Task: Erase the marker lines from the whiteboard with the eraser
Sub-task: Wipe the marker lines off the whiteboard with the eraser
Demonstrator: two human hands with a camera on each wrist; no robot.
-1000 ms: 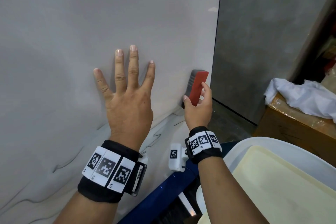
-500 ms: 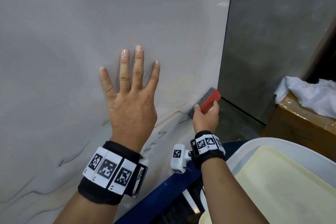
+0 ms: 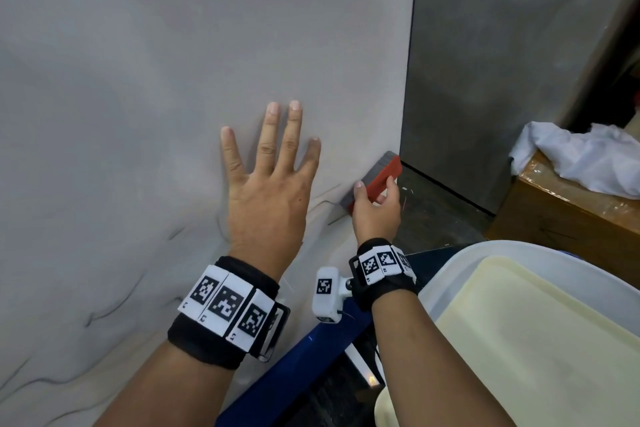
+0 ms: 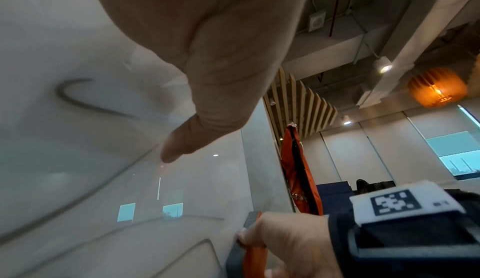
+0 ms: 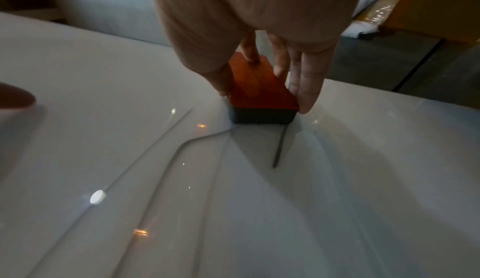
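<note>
Grey wall (image 3: 502,45) stands behind the whiteboard's (image 3: 138,80) right edge, with dark floor below it. Left hand (image 3: 268,198) lies flat on the whiteboard, fingers straight and spread, holding nothing. Right hand (image 3: 375,210) grips the eraser (image 3: 379,177) near the board's right edge, thumb on one long side and fingers on the other, as the right wrist view shows (image 5: 262,89). Its red back faces away from the board, and the dark felt seems to press against the surface. Marker lines (image 3: 110,312) run in wavy dark strokes across the lower part of the whiteboard, below and left of both hands; two of them reach up to the eraser's lower end (image 5: 197,145). White cloth (image 3: 575,156) lies crumpled on a brown box (image 3: 561,229) at the right. A cream tray (image 3: 540,340) sits at the lower right, beside the right forearm.
</note>
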